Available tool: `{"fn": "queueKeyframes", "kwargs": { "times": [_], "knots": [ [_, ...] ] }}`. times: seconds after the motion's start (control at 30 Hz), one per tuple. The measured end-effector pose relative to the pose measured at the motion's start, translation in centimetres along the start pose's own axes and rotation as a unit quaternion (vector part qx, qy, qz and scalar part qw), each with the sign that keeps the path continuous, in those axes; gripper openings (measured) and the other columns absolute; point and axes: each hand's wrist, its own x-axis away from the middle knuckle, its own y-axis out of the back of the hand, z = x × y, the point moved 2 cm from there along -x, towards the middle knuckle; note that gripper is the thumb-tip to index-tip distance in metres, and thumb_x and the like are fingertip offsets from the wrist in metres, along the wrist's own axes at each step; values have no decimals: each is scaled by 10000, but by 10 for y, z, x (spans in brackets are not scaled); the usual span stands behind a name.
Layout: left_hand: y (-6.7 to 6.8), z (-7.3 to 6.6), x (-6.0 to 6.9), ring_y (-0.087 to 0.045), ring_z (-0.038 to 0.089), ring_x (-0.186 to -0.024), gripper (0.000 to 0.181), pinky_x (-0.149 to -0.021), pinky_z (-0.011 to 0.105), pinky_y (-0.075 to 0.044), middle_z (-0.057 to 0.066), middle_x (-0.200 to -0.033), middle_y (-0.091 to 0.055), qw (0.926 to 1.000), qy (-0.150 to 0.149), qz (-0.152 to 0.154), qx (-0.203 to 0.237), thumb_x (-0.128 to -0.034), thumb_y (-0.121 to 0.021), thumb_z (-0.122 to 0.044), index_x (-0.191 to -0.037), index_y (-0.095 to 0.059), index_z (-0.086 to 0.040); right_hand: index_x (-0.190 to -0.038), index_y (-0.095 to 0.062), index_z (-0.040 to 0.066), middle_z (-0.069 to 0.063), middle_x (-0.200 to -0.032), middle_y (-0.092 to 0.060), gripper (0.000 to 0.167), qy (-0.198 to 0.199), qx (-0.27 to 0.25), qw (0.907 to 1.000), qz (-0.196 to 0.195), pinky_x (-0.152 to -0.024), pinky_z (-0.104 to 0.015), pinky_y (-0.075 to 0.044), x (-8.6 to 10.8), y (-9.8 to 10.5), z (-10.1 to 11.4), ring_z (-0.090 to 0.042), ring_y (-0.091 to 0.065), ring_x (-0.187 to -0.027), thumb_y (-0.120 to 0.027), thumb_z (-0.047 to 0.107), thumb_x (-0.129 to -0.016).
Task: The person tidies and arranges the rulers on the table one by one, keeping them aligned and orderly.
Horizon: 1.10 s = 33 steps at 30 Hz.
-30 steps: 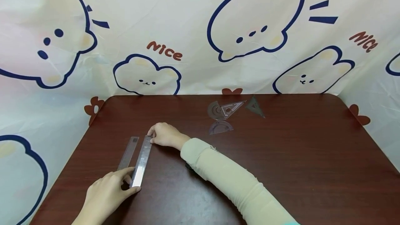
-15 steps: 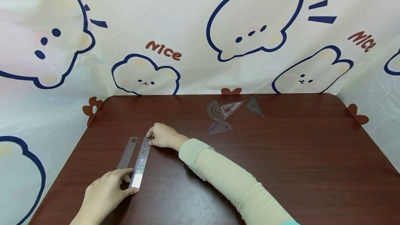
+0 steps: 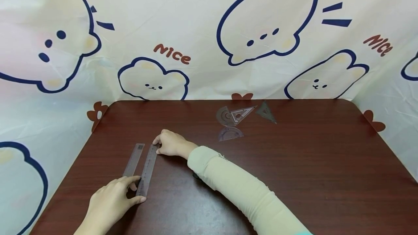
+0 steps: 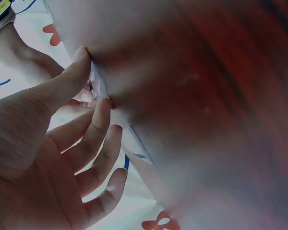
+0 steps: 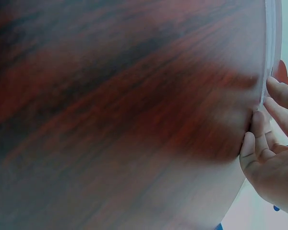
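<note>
Two clear straight rulers lie side by side on the left of the table in the head view. My left hand (image 3: 112, 200) pinches the near end of the right-hand ruler (image 3: 148, 169) between thumb and fingers. At its far end, my right hand (image 3: 171, 143) grips the same ruler by its edges. The other ruler (image 3: 133, 160) is just to the left, its near end hidden behind my left hand. In the left wrist view, the thumb and index finger of the left hand (image 4: 62, 129) meet the held ruler's end (image 4: 98, 84). Fingers of the right hand (image 5: 273, 148) touch the ruler in the right wrist view.
Toward the back of the brown table (image 3: 294, 162) lie a round-edged clear protractor (image 3: 224, 116), a clear set square (image 3: 241, 113), a greenish set square (image 3: 266, 112) and a half-circle protractor (image 3: 230, 133). A patterned white curtain (image 3: 202, 28) surrounds the table's back and sides.
The bright glare on the held ruler has gone, and its markings now show, so its tilt seems slightly altered. Both hands stay in nearly the same place on it.
</note>
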Motion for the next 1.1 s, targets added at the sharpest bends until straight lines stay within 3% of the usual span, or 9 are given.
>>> {"fn": "queueKeyframes", "kwargs": {
  "times": [0.17,0.4,0.6,0.8,1.1],
  "knots": [
    [3,0,-1,-514,80,-650,668,-575,361,-436,-118,-905,-656,9998,100,168,-50,-700,-863,-464,-1242,-683,-117,-1286,-672,229,76,-1082,-550,349,41,-138,9999,48,-751,-186,-432,0,-1,0,-30,-537,-947,-707,243,-939],
    [9,-4,3,-504,75,-664,564,-571,356,-428,-139,-885,-632,9999,-6,-125,46,-721,-856,-451,-1194,-704,-186,-1263,-675,223,72,-1049,-578,311,102,-361,9993,13,-765,-194,-441,2,1,-1,-39,-549,-918,-689,237,-952],
    [13,-15,1,-566,72,-768,464,-578,355,-442,-140,-909,-637,9993,-46,-265,247,-804,-812,-404,-1205,-698,-200,-1240,-681,185,62,-1019,-620,277,247,-652,9976,-18,-773,-202,-457,5,7,-7,-54,-573,-914,-672,205,-964],
    [14,-23,-4,-558,60,-730,343,-568,363,-440,-134,-898,-650,9983,-167,-392,410,-885,-750,-336,-1200,-701,-209,-1218,-687,152,45,-1038,-649,256,321,-866,9957,-124,-802,-207,-463,10,15,-13,-71,-593,-941,-670,182,-965],
    [11,-31,-6,-608,62,-752,295,-577,371,-471,-126,-914,-667,9973,-321,-468,460,-894,-746,-309,-1171,-714,-213,-1214,-687,124,25,-1051,-671,246,432,-1033,9933,-274,-811,-219,-475,17,23,-22,-83,-614,-932,-655,158,-973]
  ]
}}
